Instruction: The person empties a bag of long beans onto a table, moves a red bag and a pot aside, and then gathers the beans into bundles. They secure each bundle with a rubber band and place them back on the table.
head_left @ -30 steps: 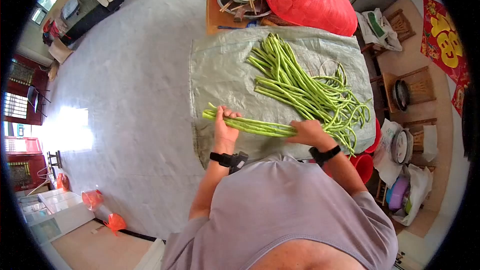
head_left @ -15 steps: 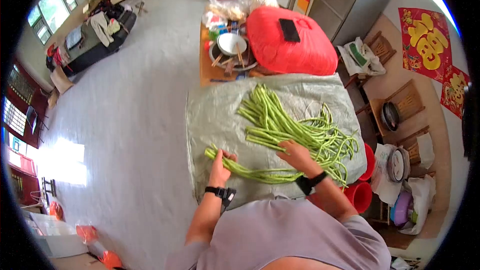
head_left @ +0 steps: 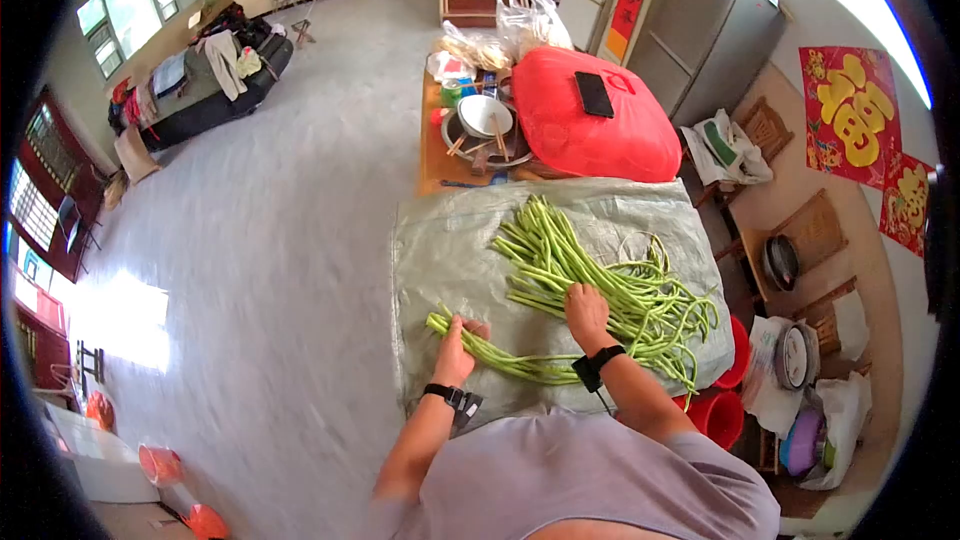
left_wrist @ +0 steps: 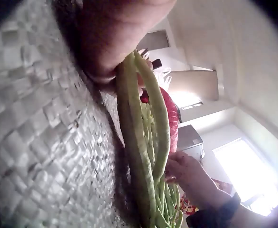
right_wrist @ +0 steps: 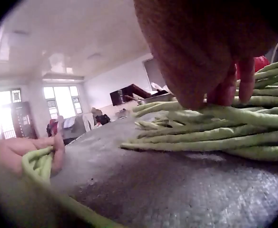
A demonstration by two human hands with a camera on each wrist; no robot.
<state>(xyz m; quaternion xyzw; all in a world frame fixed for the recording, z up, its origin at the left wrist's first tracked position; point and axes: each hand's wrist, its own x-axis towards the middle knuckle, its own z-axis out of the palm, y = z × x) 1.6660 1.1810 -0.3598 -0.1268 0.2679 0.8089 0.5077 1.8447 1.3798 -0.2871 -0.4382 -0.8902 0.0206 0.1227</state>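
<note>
A small bunch of long green beans [head_left: 518, 364] lies across the near part of the woven plastic sheet [head_left: 440, 250]. Its left end is gripped by my left hand [head_left: 456, 354], with the thumb over the beans [left_wrist: 131, 128] in the left wrist view. Beyond it spreads a larger pile of long beans [head_left: 640, 312], straight ends to the left and curling tails to the right. Over the left part of that pile, my right hand [head_left: 587, 310] pinches at a bean with curled fingers [right_wrist: 246, 80]. The palm hides part of that grip.
A red domed cover [head_left: 595, 130] with a black phone [head_left: 593, 95] on it stands behind the sheet. Left of it, a white bowl [head_left: 484, 116] and chopsticks sit in a basin. Red buckets [head_left: 716, 418] stand right of the table; chairs line the wall.
My right hand has let go of the bunch in the left hand and moved up to the pile. The left hand keeps its hold. The head view has tilted up.
</note>
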